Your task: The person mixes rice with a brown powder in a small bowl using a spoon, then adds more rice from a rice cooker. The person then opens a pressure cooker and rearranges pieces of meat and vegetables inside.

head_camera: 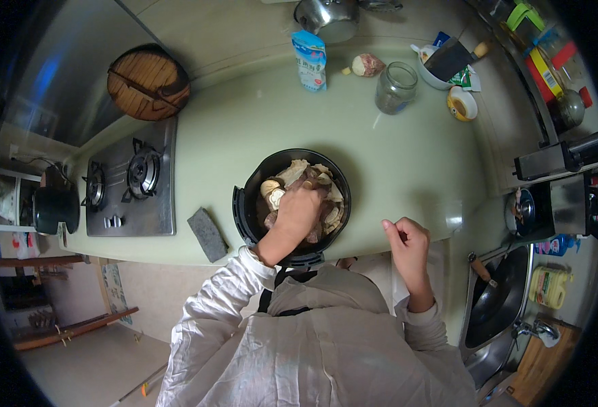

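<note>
On the counter before me sits a round black pot point(346, 203) with a ribbed grip at its left side. Inside it are pale slices point(293, 173) and chunks of what looks like raw meat point(315, 234). My left hand point(299, 211) reaches down into the pot, its fingertips among the pieces. Whether they grip one is hidden. To the right of the pot, my right hand point(410, 244) hangs near the counter's front edge, its fingers curled in and the thumb raised, holding nothing visible. Left of the pot lies a dark grey scouring pad point(208, 234).
A gas hob point(131, 213) is at left, with a wooden lid point(149, 84) behind it. Along the back stand a blue pouch point(310, 61), a cut root vegetable point(367, 65), a glass jar point(395, 89) and a white bowl point(434, 79) holding a cleaver. At right, a wok point(502, 300) sits in the sink.
</note>
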### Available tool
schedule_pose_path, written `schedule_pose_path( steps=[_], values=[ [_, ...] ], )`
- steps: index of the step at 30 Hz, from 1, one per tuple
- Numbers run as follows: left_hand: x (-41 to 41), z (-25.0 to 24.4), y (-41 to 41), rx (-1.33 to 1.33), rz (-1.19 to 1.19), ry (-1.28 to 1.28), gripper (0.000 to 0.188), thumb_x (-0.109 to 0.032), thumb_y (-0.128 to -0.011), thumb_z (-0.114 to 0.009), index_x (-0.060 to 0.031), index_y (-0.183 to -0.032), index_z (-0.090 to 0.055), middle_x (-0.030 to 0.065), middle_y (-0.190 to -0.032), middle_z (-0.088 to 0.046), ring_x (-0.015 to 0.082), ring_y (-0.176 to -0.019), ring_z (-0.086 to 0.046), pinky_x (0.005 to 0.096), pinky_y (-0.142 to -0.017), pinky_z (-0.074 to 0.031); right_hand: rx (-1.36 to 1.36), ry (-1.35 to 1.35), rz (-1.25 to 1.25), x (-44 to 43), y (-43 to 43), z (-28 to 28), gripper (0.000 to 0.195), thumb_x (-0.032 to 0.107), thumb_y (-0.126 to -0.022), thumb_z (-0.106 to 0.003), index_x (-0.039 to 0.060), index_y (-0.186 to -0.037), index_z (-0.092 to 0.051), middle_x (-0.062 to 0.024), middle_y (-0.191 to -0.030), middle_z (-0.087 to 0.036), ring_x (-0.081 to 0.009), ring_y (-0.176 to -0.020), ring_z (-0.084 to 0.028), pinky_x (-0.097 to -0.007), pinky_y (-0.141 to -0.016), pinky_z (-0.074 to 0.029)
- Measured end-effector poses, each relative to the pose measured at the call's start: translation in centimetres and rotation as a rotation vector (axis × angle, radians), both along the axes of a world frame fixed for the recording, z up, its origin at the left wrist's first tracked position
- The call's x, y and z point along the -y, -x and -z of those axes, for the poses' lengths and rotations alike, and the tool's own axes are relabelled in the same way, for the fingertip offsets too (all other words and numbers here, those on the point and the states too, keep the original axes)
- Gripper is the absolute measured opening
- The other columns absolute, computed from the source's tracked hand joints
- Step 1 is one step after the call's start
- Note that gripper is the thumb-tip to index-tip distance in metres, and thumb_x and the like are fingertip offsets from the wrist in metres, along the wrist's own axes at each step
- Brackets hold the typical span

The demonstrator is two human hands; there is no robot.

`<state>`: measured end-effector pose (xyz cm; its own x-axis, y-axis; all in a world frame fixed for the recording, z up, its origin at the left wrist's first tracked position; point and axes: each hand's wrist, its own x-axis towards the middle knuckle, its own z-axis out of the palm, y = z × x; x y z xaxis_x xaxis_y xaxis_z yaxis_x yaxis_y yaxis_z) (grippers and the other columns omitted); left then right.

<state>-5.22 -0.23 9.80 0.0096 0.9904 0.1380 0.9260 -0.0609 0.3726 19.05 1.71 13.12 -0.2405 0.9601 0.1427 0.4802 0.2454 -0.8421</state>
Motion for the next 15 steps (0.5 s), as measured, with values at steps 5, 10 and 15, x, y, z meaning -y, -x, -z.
schedule_pose_path(
  steps=[5, 10, 15],
  values=[
    [-2.1, 3.4, -0.8, -0.134, 0.135, 0.018, 0.015, -0.014, -0.075, -0.062, -0.01, -0.082, -0.075, 0.0131, -0.102, -0.066, 0.0291, -0.101, -0.062, 0.0394, -0.084, -0.051, 0.011, -0.013, -0.013, 0.2, 0.0, 0.2, 0.036, 0.01, -0.087, -0.073, -0.0002, -0.063, -0.048, -0.0068, -0.054, -0.045, -0.0149, -0.048, -0.038, -0.0304, -0.047, -0.033],
    [-3.1, 4.0, -1.2, -0.247, 0.147, 0.031, 0.016, -0.014, -0.077, -0.06, -0.0079, -0.076, -0.074, 0.0137, -0.115, -0.061, 0.0293, -0.114, -0.053, 0.0389, -0.094, -0.043, 0.016, -0.008, 0.002, 0.5, -0.1, -0.1, 0.035, 0.011, -0.086, -0.074, -0.0001, -0.064, -0.048, -0.0089, -0.054, -0.047, -0.0186, -0.047, -0.041, -0.0323, -0.047, -0.034],
    [-3.4, 4.3, -0.8, -0.296, 0.139, 0.074, 0.018, -0.016, -0.078, -0.06, -0.0066, -0.078, -0.075, 0.0132, -0.122, -0.059, 0.0279, -0.115, -0.05, 0.0389, -0.096, -0.04, 0.027, -0.011, 0.016, 0.7, -0.6, 0.4, 0.035, 0.011, -0.086, -0.074, -0.0002, -0.064, -0.048, -0.0094, -0.055, -0.047, -0.0189, -0.047, -0.041, -0.0326, -0.047, -0.035]
  ],
)
